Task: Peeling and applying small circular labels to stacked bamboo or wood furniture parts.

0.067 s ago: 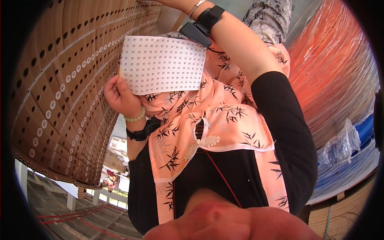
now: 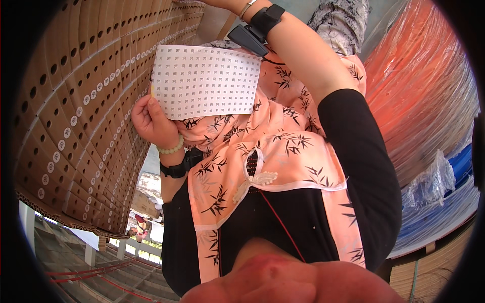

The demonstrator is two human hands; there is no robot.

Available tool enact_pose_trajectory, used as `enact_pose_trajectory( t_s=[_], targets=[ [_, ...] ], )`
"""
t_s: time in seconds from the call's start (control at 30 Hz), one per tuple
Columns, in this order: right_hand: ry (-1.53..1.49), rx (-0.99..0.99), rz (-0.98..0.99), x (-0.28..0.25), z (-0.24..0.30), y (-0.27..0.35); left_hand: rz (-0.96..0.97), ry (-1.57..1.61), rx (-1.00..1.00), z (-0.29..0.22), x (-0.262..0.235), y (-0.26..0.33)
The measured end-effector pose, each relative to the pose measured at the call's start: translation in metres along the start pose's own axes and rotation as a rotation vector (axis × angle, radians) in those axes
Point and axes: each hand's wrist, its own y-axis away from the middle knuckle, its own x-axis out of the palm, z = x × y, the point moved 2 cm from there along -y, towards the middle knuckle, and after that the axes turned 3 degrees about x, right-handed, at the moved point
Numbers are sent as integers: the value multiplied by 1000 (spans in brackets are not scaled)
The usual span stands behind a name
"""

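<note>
While the view tips steeply down the person's own front, the left hand (image 2: 151, 121) sits at picture left, fingers curled and thumb pressed down, pinching the lower left corner of a white sticker sheet (image 2: 204, 81). The sheet is rectangular, covered in rows of small printed labels, held up flat against the chest and just beside a wall of brown cardboard boxes (image 2: 76, 116). The boxes are stacked tight, punched with round holes, many carrying a small round white sticker. A pale bead bracelet (image 2: 172, 149) and a black wristband (image 2: 177, 169) ring the left wrist.

The right arm crosses up over a pink leaf-print apron (image 2: 262, 151) to the top edge. The right hand (image 2: 204, 2) is almost wholly cut off there, seemingly up against the boxes; whether its fingers are apart or together I cannot tell. A black strapped device (image 2: 265, 19) sits on that wrist.

Orange plastic-wrapped bales (image 2: 419, 86) rise at the right, with blue wrapped goods (image 2: 454, 171) below them.
</note>
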Motion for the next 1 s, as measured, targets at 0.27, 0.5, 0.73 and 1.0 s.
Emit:
enact_pose_trajectory(
  t_s=[0.27, 0.5, 0.73, 1.0],
  targets=[
    [-23, -51, 95, -16, -13, -3, 102, -143, 62, -11, 8, 3],
    [-659, 0, 510, -69, 78, 65, 420, 32, 388, -37, 46, -27],
    [-38, -317, 540, -90, 107, 87, 533, -57, 154, -66, 79, -43],
    [125, -206, 486, -95, 102, 96, 544, 92, 136, -50, 107, -41]
  ],
)
